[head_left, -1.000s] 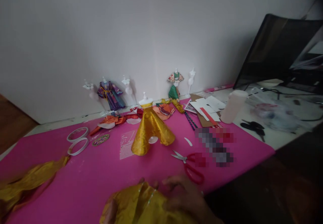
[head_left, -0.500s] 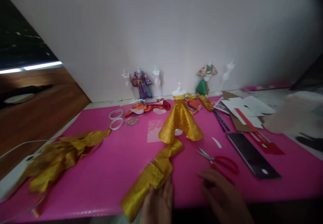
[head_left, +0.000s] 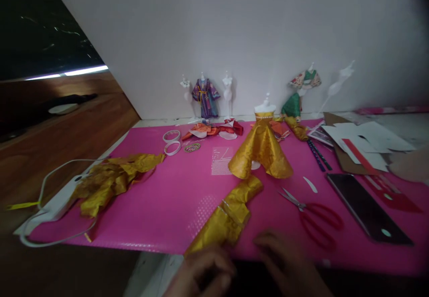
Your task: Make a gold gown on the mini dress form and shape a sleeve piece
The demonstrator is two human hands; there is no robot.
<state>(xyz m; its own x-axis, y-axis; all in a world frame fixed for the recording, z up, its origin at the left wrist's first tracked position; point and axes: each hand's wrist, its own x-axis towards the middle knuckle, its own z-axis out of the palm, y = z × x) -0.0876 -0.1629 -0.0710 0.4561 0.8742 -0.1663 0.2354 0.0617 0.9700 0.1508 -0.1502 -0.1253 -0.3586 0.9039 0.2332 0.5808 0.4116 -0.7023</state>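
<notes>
Yellow patterned fabric (head_left: pixel 231 214) lies as a folded strip from the table's front edge toward the doll stand. At its near end is my left hand (head_left: pixel 204 270), blurred, its fingers curled; whether it grips the fabric cannot be made out. My right hand (head_left: pixel 284 259) hovers by the front edge, right of the fabric, smeared by motion. Red-handled scissors (head_left: pixel 303 207) lie with blades slightly apart to the right of the fabric. Behind the strip stands a small white mannequin (head_left: pixel 265 107) wearing a gold flared dress (head_left: pixel 261 149).
A phone (head_left: pixel 368 210), papers (head_left: pixel 365 138) and red pieces lie at right. Crumpled gold fabric (head_left: pixel 114 178) rests beside a white power strip (head_left: pixel 63 203) with a cable at left. Tape rolls (head_left: pixel 172 148) and dressed mannequins (head_left: pixel 206 96) stand toward the wall.
The view has shifted, so the table's contents appear further right. My left hand has gone from palm-up under the fabric to curled at its near end. My right hand stays near the front edge.
</notes>
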